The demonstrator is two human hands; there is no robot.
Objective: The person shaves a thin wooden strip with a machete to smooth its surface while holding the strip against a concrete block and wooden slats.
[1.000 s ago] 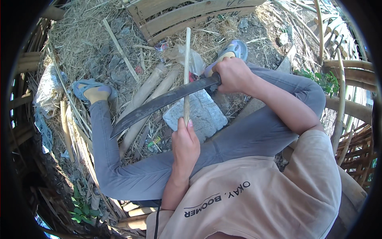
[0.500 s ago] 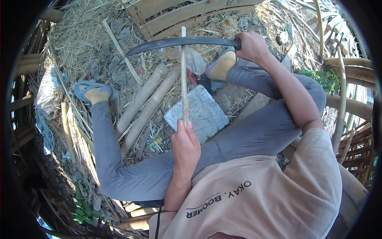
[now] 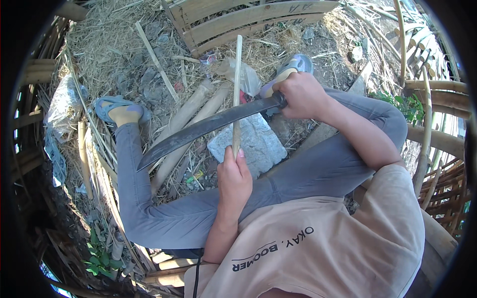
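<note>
My left hand (image 3: 235,178) grips the lower end of a thin split bamboo strip (image 3: 237,74), which points up and away from me. In my right hand (image 3: 304,97) is the handle of a machete (image 3: 208,122) with a long, dark, slightly curved blade. The blade lies across the strip a short way above my left hand, its tip reaching left over my shin. Below them, a pale stone block (image 3: 256,144) rests on the ground between my legs.
Two bamboo poles (image 3: 191,116) lie left of the stone. A wooden slatted crate (image 3: 248,22) stands at the far side. Clear plastic (image 3: 243,74) and a loose strip (image 3: 156,62) lie on the straw. Bamboo fencing (image 3: 439,136) borders the right side.
The machete has come down the strip toward my left hand, its tip swinging nearer to me. My right hand has moved closer and slightly left. My left hand keeps its hold.
</note>
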